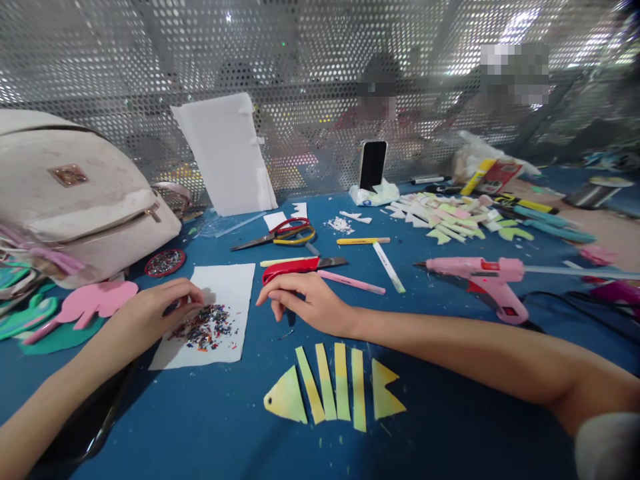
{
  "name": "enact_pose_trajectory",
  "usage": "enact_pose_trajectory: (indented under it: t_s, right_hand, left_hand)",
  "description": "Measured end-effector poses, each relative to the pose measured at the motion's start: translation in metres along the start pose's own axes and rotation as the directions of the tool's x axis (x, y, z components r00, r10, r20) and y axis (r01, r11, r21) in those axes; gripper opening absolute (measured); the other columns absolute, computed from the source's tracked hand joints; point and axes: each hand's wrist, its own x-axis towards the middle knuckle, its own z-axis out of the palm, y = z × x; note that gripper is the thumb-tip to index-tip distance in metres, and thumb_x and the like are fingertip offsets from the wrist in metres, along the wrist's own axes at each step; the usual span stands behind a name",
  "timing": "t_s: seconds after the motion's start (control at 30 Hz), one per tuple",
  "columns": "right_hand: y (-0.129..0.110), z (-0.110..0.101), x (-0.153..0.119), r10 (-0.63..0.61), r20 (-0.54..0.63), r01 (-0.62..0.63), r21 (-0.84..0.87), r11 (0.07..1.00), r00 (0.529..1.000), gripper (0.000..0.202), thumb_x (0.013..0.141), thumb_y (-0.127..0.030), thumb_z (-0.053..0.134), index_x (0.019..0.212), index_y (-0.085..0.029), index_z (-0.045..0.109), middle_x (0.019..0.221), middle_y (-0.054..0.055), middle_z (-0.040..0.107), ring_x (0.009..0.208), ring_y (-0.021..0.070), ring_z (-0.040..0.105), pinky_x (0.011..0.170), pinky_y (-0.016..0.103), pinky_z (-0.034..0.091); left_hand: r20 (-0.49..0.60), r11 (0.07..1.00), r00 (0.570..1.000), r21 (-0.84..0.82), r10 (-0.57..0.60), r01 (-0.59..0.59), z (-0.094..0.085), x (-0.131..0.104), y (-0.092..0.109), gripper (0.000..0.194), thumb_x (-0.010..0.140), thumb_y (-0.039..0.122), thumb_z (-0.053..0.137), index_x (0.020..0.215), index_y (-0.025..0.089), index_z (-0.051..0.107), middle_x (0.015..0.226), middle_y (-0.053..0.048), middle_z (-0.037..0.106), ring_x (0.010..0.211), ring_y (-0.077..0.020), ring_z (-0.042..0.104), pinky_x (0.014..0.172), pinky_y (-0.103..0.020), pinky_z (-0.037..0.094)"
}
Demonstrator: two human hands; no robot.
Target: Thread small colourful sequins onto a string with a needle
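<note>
My left hand [163, 308] hovers over the left edge of a white paper sheet [227, 275], thumb and forefinger together in a pinch. Whatever the fingertips hold is too small to make out. Beneath them lies a pile of shiny multicoloured flakes [213, 327]. My right hand [313, 303] hangs palm down right of the sheet, its fingers loosely bent and apart, with nothing visible in them. Just behind it is a red-handled cutter [293, 268]. In front lies a yellow-green fish cut into pieces: a head [287, 398] with an eye, several strips [341, 381] and a tail [385, 390].
A pink glue gun [473, 270] rests at right. Scissors [280, 233], markers [353, 283], a propped phone [373, 165] and a heap of foam scraps [445, 217] lie farther back. At left are a pale backpack [75, 193] and a red dish of flakes [165, 262].
</note>
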Motion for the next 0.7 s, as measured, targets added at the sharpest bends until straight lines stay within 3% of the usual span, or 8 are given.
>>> enact_pose_trajectory:
  t_s: [0.13, 0.33, 0.47, 0.7]
  right_hand:
    - [0.000, 0.000, 0.000, 0.009, -0.021, -0.009, 0.028, 1.000, 1.000, 0.027, 0.105, -0.024, 0.046, 0.105, -0.017, 0.071, 0.074, 0.001, 0.067, 0.069, 0.0099, 0.065, 0.069, 0.022, 0.052]
    - [0.000, 0.001, 0.002, 0.047, -0.118, -0.034, 0.107, 0.994, 0.992, 0.025, 0.103, -0.024, 0.048, 0.100, -0.016, 0.071, 0.071, -0.001, 0.063, 0.066, 0.0099, 0.063, 0.067, 0.023, 0.051]
    - [-0.001, 0.001, 0.002, 0.056, -0.117, -0.041, 0.120, 0.992, 0.992, 0.025, 0.103, -0.024, 0.048, 0.100, -0.016, 0.071, 0.071, -0.001, 0.063, 0.066, 0.0100, 0.063, 0.067, 0.023, 0.050]
    - [0.000, 0.001, 0.001, 0.060, -0.090, -0.048, 0.124, 0.991, 0.994, 0.024, 0.104, -0.025, 0.048, 0.102, -0.016, 0.070, 0.071, -0.001, 0.063, 0.066, 0.0099, 0.062, 0.066, 0.022, 0.049]
  left_hand:
    - [0.102, 0.997, 0.992, 0.022, 0.068, -0.071, 0.004, 0.002, 0.017, 0.020, 0.093, 0.039, 0.058, 0.084, 0.024, 0.068, 0.084, -0.001, 0.071, 0.070, -0.0161, 0.066, 0.065, -0.025, 0.049]
    - [0.205, 0.986, 0.967, 0.027, 0.155, -0.164, 0.030, 0.005, 0.047, 0.021, 0.097, 0.029, 0.050, 0.085, 0.023, 0.066, 0.087, -0.001, 0.070, 0.074, -0.0152, 0.066, 0.067, -0.024, 0.049]
    - [0.234, 0.981, 0.957, 0.048, 0.173, -0.189, 0.038, 0.009, 0.046, 0.021, 0.095, 0.026, 0.051, 0.086, 0.024, 0.070, 0.090, -0.002, 0.071, 0.081, -0.0174, 0.067, 0.071, -0.025, 0.050]
    - [0.215, 0.980, 0.958, 0.014, 0.192, -0.199, 0.035, 0.011, 0.034, 0.022, 0.094, 0.031, 0.054, 0.087, 0.025, 0.074, 0.091, -0.003, 0.073, 0.084, -0.0189, 0.069, 0.076, -0.029, 0.053]
